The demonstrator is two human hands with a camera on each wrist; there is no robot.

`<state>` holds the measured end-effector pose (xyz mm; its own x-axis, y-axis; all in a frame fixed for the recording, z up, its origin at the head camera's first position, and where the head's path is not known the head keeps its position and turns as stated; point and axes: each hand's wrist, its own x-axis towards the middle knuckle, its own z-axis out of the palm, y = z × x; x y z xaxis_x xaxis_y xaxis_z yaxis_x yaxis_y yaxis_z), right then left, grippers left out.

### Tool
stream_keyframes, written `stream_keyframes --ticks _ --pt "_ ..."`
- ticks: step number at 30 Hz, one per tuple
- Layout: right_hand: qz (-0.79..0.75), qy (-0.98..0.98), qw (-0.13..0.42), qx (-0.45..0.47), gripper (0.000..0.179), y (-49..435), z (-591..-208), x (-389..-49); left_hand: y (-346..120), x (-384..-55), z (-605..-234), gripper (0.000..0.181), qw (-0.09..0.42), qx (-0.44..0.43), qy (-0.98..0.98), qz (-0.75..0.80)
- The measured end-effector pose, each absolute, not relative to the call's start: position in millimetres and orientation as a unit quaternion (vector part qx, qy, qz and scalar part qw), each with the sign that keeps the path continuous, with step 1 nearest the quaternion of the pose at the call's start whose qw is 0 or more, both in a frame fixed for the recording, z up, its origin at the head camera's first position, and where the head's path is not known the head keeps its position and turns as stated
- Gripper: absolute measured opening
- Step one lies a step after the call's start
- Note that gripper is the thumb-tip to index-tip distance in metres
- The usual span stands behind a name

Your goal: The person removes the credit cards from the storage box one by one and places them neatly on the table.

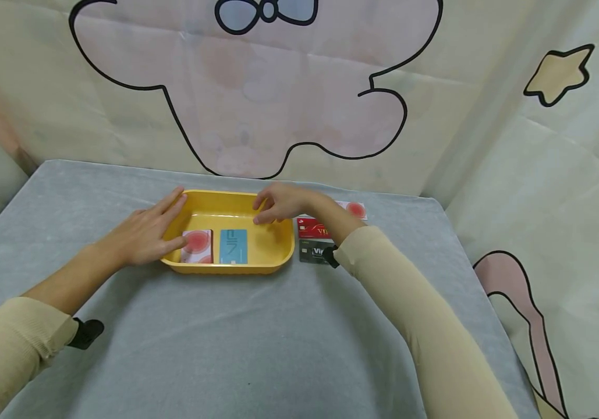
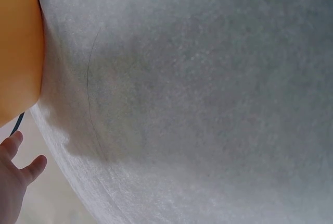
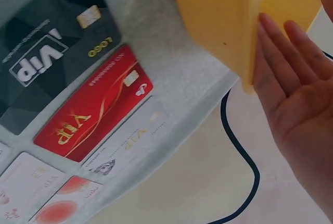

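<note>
A yellow tray point(image 1: 273, 247) stands near the back of the table. Inside it, along the front wall, lie a white card with a red circle point(image 1: 197, 246) and a blue VIP card point(image 1: 233, 247). My left hand point(image 1: 147, 235) rests at the tray's left rim, fingers extended and thumb over the front corner. At the right end of the tray is my right hand point(image 1: 280, 202), its fingers reaching over the rim. The right wrist view shows the right hand's fingers point(image 3: 276, 57) nearly straight, with no card visible in them. Part of the left hand point(image 2: 13, 177) appears in the left wrist view.
Right of the tray lie a black VIP card point(image 3: 57, 47), a red VIP card point(image 3: 99, 104), a white VIP card point(image 3: 127, 143), a pale card point(image 3: 28, 182) and another red-circle card point(image 3: 67, 200). A grey cloth point(image 1: 226, 349) covers the table. A printed curtain point(image 1: 304, 105) hangs behind.
</note>
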<state>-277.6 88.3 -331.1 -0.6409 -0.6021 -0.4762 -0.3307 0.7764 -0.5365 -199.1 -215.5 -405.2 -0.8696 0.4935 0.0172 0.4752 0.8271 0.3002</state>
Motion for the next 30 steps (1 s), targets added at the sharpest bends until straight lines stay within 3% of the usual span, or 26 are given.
stream_keyframes --ticks 9,20,30 --pt "-0.189 0.867 0.409 -0.213 0.059 72.7 -325.1 -282.4 -216.6 -199.1 -405.5 0.084 0.032 0.252 0.955 0.15" --pt "-0.169 0.854 0.445 -0.21 0.06 56.5 -331.0 -284.6 -216.1 -200.8 -406.5 0.085 0.033 0.256 0.954 0.15" --pt "-0.172 0.854 0.444 -0.21 0.056 40.2 -337.6 -281.9 -216.2 -201.8 -406.3 0.086 0.043 0.245 0.957 0.148"
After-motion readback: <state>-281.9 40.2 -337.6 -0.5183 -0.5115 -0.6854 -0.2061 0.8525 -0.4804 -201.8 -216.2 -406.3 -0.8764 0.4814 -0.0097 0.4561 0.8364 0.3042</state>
